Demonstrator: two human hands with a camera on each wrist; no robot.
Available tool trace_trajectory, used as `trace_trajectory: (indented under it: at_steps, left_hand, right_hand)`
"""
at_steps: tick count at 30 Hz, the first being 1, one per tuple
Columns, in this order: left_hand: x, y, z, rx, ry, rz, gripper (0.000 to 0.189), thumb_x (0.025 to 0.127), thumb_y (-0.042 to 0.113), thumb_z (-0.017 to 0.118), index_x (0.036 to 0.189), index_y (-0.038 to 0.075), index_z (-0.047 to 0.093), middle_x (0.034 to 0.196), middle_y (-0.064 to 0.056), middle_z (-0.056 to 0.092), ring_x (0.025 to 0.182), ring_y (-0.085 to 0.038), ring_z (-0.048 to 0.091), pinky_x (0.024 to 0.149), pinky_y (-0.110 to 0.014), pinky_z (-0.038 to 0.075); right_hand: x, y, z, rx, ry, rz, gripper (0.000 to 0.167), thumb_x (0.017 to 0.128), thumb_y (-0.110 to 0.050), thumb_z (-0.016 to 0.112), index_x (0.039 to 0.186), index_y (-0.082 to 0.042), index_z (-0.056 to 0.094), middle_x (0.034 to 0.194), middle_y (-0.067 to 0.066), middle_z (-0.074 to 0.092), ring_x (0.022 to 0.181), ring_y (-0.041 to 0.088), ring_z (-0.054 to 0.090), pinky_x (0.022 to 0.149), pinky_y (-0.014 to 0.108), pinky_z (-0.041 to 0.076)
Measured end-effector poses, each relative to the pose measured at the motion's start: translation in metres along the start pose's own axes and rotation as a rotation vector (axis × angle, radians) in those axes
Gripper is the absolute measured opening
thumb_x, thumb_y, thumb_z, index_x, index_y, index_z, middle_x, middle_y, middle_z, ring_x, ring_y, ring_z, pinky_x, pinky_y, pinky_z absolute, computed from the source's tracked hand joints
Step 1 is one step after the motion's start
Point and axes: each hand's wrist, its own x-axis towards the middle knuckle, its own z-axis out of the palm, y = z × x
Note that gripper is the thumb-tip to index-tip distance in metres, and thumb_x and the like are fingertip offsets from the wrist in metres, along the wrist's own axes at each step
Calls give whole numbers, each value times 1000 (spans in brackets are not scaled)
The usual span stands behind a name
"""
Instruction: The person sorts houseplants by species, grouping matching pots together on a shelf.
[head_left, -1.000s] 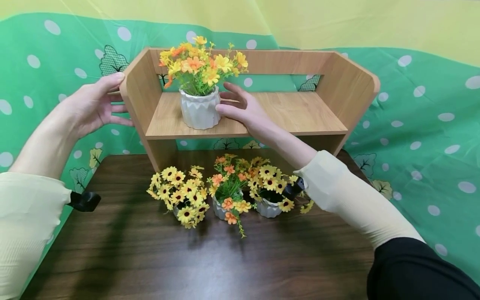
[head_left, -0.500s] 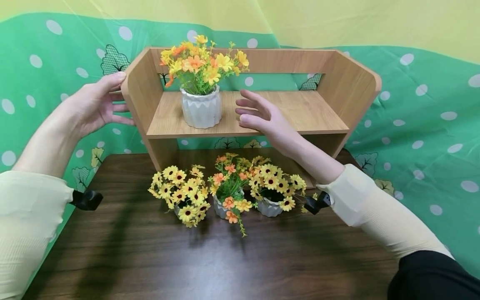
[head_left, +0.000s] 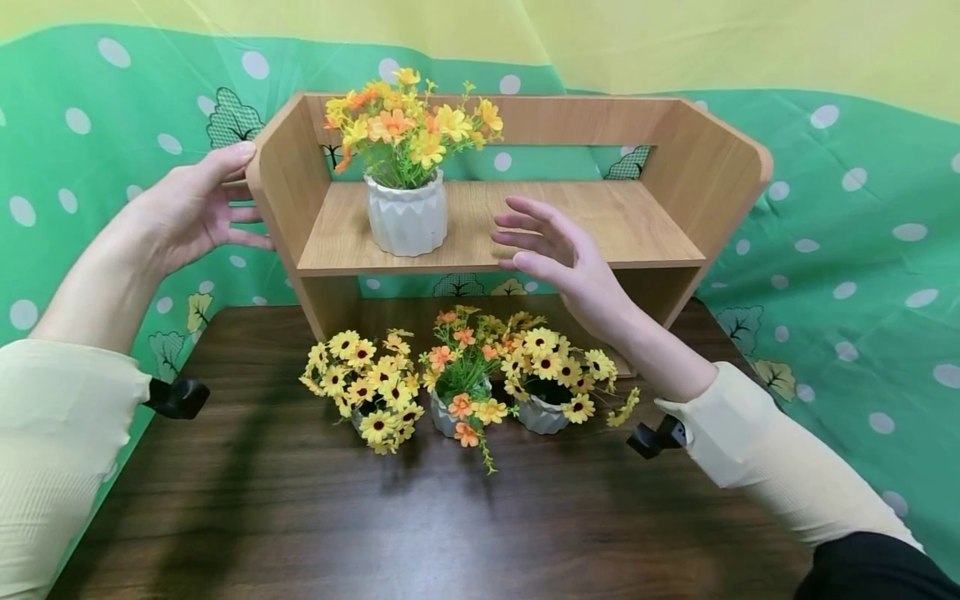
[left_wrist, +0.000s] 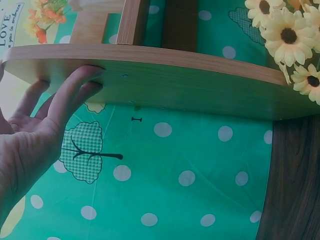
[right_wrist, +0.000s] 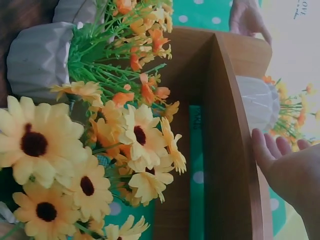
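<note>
My left hand (head_left: pixel 198 204) rests against the outer side of the wooden desk shelf (head_left: pixel 288 183). Its fingers are spread, and the fingertips touch the panel in the left wrist view. A white fluted flowerpot (head_left: pixel 407 217) with orange and yellow artificial flowers (head_left: pixel 408 125) stands upright on the left part of the upper board. To its right, in front of the board, my right hand (head_left: pixel 566 258) has loosely bent fingers with nothing in them. A gap separates this hand from the pot.
On the dark wood table (head_left: pixel 420 533), before the shelf, stand three more potted plants: yellow daisies (head_left: pixel 367 387) at left, orange flowers (head_left: pixel 461 375) in the middle, yellow daisies (head_left: pixel 551 367) at right. A green dotted cloth (head_left: pixel 847 250) hangs behind.
My right hand has come off the flowerpot and drawn back to the right and down. The pot stays on the upper board. My left hand keeps its place on the side panel.
</note>
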Motion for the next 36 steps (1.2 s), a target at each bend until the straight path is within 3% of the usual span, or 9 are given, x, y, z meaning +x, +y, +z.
trace_trajectory:
  at_steps: [11,28,36]
  left_hand:
    - [1,-1,-2,-10,5,1,57,104,39,57,156,29,35,146,-4,42,103,-20,75,71,-50,65]
    - [0,0,1,16,17,3,55,104,41,56,154,30,36,144,-3,44,103,-19,74,71,-50,65]
    - [0,0,3,29,18,1,54,104,42,56,153,30,37,143,-3,44,103,-18,74,70,-48,65]
  right_hand:
    - [-21,5,2,-22,-40,-15,61,98,-4,56,156,-9,39,153,25,46,139,30,55,109,43,53]
    - [-64,28,5,-168,-88,71,58,102,-7,59,156,-14,40,151,7,54,138,23,56,106,37,56]
    - [-91,36,13,-172,-102,61,58,102,-2,58,156,-11,39,152,9,52,139,30,55,109,39,54]
